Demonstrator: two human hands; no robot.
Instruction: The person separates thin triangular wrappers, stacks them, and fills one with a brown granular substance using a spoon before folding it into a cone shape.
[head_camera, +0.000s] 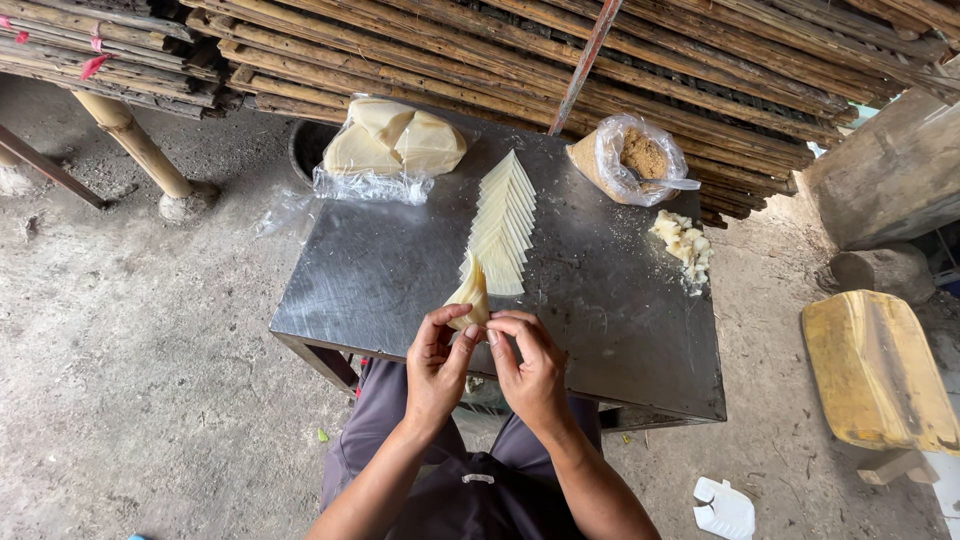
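Your left hand (437, 362) and right hand (527, 362) both pinch 1 folded wrapper (470, 296) at the near edge of the metal surface (600, 330). A fanned row of wrappers (505, 222) lies flat and unfolded; the filling bag (635, 157) sits open beyond it.

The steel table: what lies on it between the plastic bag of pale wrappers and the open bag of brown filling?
In the head view, a fanned row of pale wrapper sheets lies between them on the table.

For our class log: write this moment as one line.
left hand: pinches wrapper | right hand: pinches wrapper | wrapper row: on table
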